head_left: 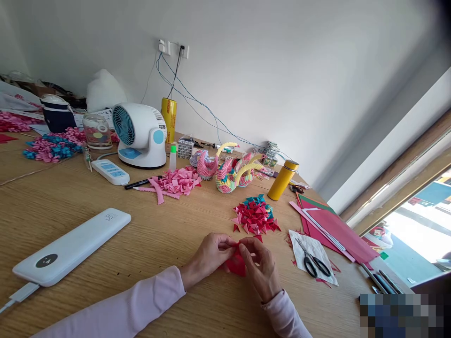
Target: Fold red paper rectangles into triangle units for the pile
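Observation:
My left hand (210, 256) and my right hand (261, 266) meet near the front of the wooden table, thumbs and fingers pinched together on a small piece of red paper. Mostly the fingers cover that piece. More red paper (238, 266) shows just below the fingertips; I cannot tell whether it is a separate piece lying on the table. Just beyond my hands lies a pile of folded paper triangles (254, 217) in red, pink and teal. Black-handled scissors (312, 260) rest on a white tissue to the right of my right hand.
Folded-paper swans (227, 178) stand behind the triangles, beside a yellow flask (283, 180). Pink paper pieces (179, 182), a white fan (141, 134) and a white power bank (72, 246) are to the left. Red paper sheets (338, 230) lie at the right edge.

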### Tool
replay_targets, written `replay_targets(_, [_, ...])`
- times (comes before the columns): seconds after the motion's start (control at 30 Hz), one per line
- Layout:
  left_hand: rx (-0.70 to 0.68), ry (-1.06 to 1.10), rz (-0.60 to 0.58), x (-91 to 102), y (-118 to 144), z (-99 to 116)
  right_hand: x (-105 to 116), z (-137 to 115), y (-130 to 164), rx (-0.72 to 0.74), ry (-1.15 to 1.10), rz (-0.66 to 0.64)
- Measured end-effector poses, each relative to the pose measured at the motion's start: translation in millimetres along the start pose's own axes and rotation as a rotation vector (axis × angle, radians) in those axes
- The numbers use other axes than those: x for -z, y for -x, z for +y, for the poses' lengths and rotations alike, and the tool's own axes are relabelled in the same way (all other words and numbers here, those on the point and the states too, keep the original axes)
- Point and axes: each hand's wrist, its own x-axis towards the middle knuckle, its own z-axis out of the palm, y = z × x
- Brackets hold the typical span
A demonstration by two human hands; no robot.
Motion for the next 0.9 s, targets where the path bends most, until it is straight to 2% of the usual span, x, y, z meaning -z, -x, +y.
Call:
replay_targets(0.23, [-0.14, -0.319, 0.051, -4.0, 3.2, 4.2, -8.8, 1.3, 0.7, -0.031, 0.015, 0.063])
replay_targets(0.43, [-0.257, -0.373, 0.11, -5.3, 4.0, 4.3, -11.2, 6.4, -1.4, -0.071, -0.012, 0.118])
replay_targets(0.67, [-0.188, -0.272, 0.016, -6.6, 10.2, 10.0, -10.2, 13.2, -2.2, -0.149, -0.147, 0.124])
replay_targets(0.8, [-0.158, -0.231, -0.008, -5.0, 8.3, 8.6, -9.7, 10.4, -0.7, -0.137, -0.125, 0.116])
replay_targets(0.9, [-0.107, -0.099, 0.01, -3.1, 4.6, 4.3, -10.0, 7.0, 0.9, -0.089, -0.095, 0.098])
